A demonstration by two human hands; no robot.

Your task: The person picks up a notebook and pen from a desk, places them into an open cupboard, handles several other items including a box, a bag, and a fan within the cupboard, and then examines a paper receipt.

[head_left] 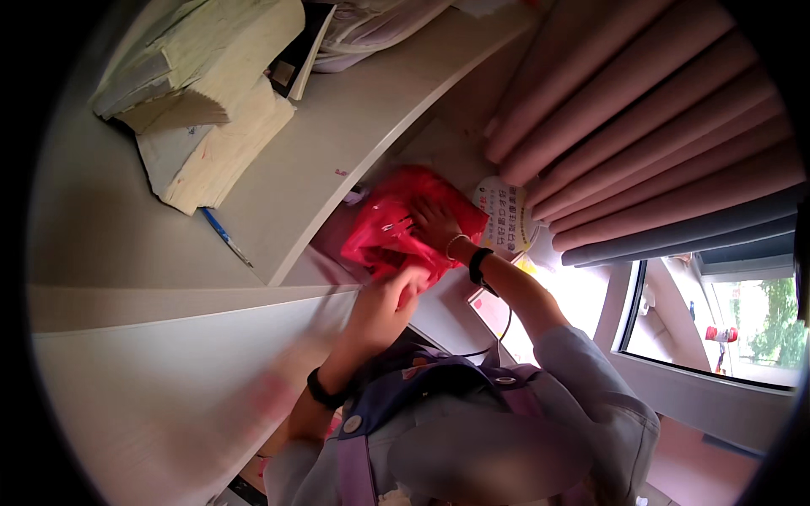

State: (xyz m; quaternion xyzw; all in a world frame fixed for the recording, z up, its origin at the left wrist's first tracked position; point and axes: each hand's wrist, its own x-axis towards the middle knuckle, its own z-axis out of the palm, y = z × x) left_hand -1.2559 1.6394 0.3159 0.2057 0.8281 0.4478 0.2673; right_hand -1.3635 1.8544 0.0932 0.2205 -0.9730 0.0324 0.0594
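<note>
A crumpled, shiny red plastic bag (371, 223) lies low beside the edge of a pale shelf. My right hand (434, 223) rests on top of it, fingers stretched out and palm down. Closed and slightly blurred, my left hand (390, 308) grips the bag's near edge. What the bag contains is hidden by the red plastic. Bands circle both my wrists.
Thick worn books (228, 126) and a blue pen (224, 234) lie on the pale shelf (329, 143) at the left. A white printed tub (504, 215) stands right of the bag, under pink curtains (624, 126). A window (751, 320) is at the right.
</note>
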